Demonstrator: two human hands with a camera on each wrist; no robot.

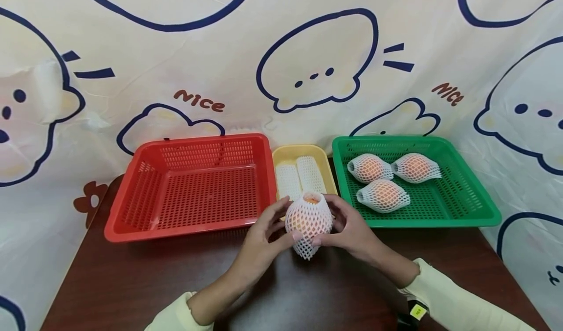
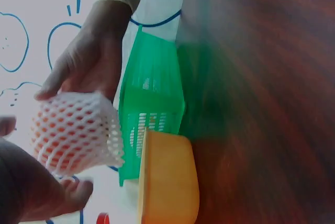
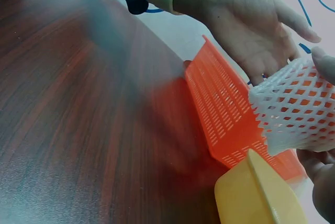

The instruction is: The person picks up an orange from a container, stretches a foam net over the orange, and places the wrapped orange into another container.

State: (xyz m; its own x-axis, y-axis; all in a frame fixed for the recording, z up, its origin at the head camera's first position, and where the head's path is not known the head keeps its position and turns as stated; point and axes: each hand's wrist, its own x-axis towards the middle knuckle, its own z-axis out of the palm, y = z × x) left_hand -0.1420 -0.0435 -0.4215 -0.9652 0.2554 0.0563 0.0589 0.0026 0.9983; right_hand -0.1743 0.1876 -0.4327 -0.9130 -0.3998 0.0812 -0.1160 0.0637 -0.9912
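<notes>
Between both hands, above the table, is an orange-coloured round fruit in a white foam net sleeve (image 1: 309,218). The sleeve's open end faces up in the head view, showing some of the fruit, and its other end narrows downward. My left hand (image 1: 267,233) holds it from the left, thumb on the near side. From the right my right hand (image 1: 350,227) holds it, also with the thumb in front; fingers behind are partly hidden. Flat white foam net sleeves (image 1: 311,174) lie in a yellow tray (image 1: 327,167) just beyond the hands.
A red basket (image 1: 189,234) stands left of the tray. To the right, a green basket (image 1: 457,221) contains three netted fruits (image 1: 383,195). All stand on a dark wooden table (image 1: 176,272), with a cartoon-printed sheet (image 1: 237,67) behind.
</notes>
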